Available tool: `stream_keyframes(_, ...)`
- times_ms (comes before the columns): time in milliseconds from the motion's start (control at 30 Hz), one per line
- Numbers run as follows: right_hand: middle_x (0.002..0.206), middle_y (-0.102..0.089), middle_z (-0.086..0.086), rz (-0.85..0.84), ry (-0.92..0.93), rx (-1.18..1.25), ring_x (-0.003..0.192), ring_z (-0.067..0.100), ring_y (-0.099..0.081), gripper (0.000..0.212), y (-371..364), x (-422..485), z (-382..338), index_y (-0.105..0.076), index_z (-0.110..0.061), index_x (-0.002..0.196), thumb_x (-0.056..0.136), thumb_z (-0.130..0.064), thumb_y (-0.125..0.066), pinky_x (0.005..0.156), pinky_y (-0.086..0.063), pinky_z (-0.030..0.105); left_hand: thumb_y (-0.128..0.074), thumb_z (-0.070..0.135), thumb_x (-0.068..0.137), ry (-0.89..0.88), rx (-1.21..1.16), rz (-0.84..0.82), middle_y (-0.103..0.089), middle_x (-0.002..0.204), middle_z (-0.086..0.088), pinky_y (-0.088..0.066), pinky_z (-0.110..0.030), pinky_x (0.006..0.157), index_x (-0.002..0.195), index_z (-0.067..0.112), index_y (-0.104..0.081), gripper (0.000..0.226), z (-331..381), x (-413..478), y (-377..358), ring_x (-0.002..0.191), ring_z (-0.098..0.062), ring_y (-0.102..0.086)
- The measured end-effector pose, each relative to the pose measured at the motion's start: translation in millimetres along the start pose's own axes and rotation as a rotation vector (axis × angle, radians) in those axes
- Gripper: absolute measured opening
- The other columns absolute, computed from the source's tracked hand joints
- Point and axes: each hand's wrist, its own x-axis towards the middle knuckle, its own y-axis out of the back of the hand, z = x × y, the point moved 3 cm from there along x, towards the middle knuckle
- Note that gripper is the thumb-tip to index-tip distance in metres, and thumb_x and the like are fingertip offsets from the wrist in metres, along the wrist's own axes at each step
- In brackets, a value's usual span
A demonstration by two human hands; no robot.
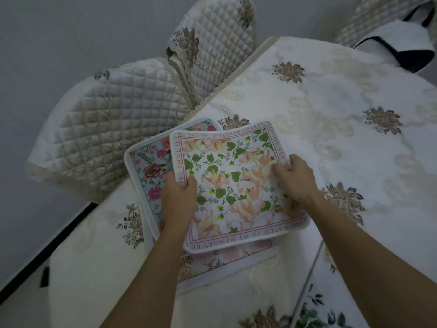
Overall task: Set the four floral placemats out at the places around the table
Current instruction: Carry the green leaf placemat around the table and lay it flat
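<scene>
Left hand (178,195), right hand (295,178) hold top placemat (231,185) — stack (146,162) beneath, chair (106,119) beyond.

The top mat (236,185) is white with peach flowers and green leaves; the lower mat (146,166) is pale blue with pink flowers.

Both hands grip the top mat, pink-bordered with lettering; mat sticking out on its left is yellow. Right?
Not quite. The mat sticking out on the left is pale blue with pink flowers, not yellow; the head view shows it. The rest holds: left hand and right hand both grip the pink-bordered, lettered top mat.
</scene>
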Motion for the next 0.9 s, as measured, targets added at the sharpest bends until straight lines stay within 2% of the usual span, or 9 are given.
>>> stream_keyframes(100, 0.088, -0.066, 0.003, 0.036, 0.022, 0.065, 0.077, 0.022, -0.065, 0.019, 15, -30, -1, -0.058, -0.01, 0.097, 0.092, -0.028, -0.058, 0.066, -0.054, 0.038, -0.058, 0.02, 0.096, -0.016, -0.092, -0.026, -0.068, 0.092, 0.002, -0.058, -0.035, 0.065, 0.109, 0.018, -0.06, 0.013, 0, -17, 13, 0.079, -0.019, -0.068)
stream_keyframes(267, 0.076, -0.061, 0.001, 0.132, 0.048, 0.153, 0.065, 0.021, -0.058, 0.015, 44, -93, 7, -0.052, -0.016, 0.083, 0.091, -0.027, -0.059, 0.055, -0.047, 0.032, -0.061, 0.015, 0.097, -0.073, -0.162, -0.085, -0.068, 0.097, 0.009, -0.055, -0.025, 0.069, 0.117, 0.022, -0.06, 0.021, 15, -64, 35, 0.084, -0.007, -0.068)
stream_keyframes(333, 0.074, -0.059, -0.001, 0.171, 0.046, 0.166, 0.063, 0.018, -0.056, 0.013, 55, -126, 16, -0.052, -0.016, 0.084, 0.091, -0.024, -0.059, 0.053, -0.043, 0.029, -0.062, 0.017, 0.096, -0.075, -0.147, -0.104, -0.069, 0.098, 0.005, -0.06, -0.034, 0.074, 0.115, 0.019, -0.061, 0.019, 15, -90, 43, 0.088, -0.013, -0.07)
stream_keyframes(400, 0.077, -0.063, -0.002, 0.189, 0.031, 0.191, 0.066, 0.017, -0.06, 0.009, 67, -159, 29, -0.058, -0.017, 0.095, 0.091, -0.025, -0.059, 0.053, -0.046, 0.028, -0.063, 0.019, 0.095, -0.094, -0.125, -0.123, -0.071, 0.101, 0.0, -0.061, -0.044, 0.078, 0.113, 0.02, -0.062, 0.018, 14, -118, 50, 0.089, -0.018, -0.071)
stream_keyframes(500, 0.084, -0.068, -0.001, 0.216, -0.012, 0.239, 0.072, 0.02, -0.064, 0.015, 84, -211, 53, -0.059, -0.022, 0.106, 0.091, -0.027, -0.059, 0.058, -0.052, 0.032, -0.063, 0.014, 0.096, -0.118, -0.138, -0.188, -0.072, 0.102, -0.002, -0.061, -0.041, 0.076, 0.111, 0.023, -0.062, 0.018, 17, -165, 58, 0.09, -0.019, -0.072)
stream_keyframes(600, 0.08, -0.064, 0.001, 0.27, -0.06, 0.265, 0.066, 0.019, -0.059, 0.013, 98, -259, 78, -0.058, -0.017, 0.099, 0.093, -0.028, -0.059, 0.053, -0.044, 0.029, -0.064, 0.015, 0.095, -0.121, -0.121, -0.232, -0.072, 0.102, -0.004, -0.061, -0.045, 0.077, 0.115, 0.013, -0.063, 0.021, 18, -203, 60, 0.091, -0.024, -0.072)
stream_keyframes(767, 0.084, -0.067, 0.004, 0.362, -0.178, 0.331, 0.074, 0.023, -0.065, 0.013, 114, -331, 117, -0.058, -0.016, 0.094, 0.092, -0.029, -0.06, 0.056, -0.048, 0.03, -0.063, 0.013, 0.095, -0.216, -0.079, -0.359, -0.07, 0.097, 0.004, -0.054, -0.019, 0.06, 0.115, 0.014, -0.062, 0.02, 22, -255, 57, 0.085, -0.013, -0.069)
stream_keyframes(800, 0.085, -0.067, 0.004, 0.385, -0.196, 0.351, 0.075, 0.023, -0.066, 0.012, 117, -345, 122, -0.059, -0.017, 0.095, 0.092, -0.028, -0.061, 0.058, -0.048, 0.03, -0.063, 0.013, 0.095, -0.226, -0.079, -0.396, -0.07, 0.098, 0.003, -0.056, -0.02, 0.061, 0.116, 0.016, -0.062, 0.021, 23, -264, 56, 0.085, -0.012, -0.07)
stream_keyframes(900, 0.089, -0.069, 0.0, 0.475, -0.259, 0.4, 0.079, 0.019, -0.066, 0.01, 126, -389, 140, -0.06, -0.02, 0.097, 0.092, -0.028, -0.062, 0.061, -0.05, 0.03, -0.063, 0.013, 0.095, -0.273, -0.049, -0.491, -0.071, 0.1, -0.003, -0.061, -0.038, 0.073, 0.115, 0.017, -0.062, 0.02, 23, -286, 49, 0.088, -0.02, -0.07)
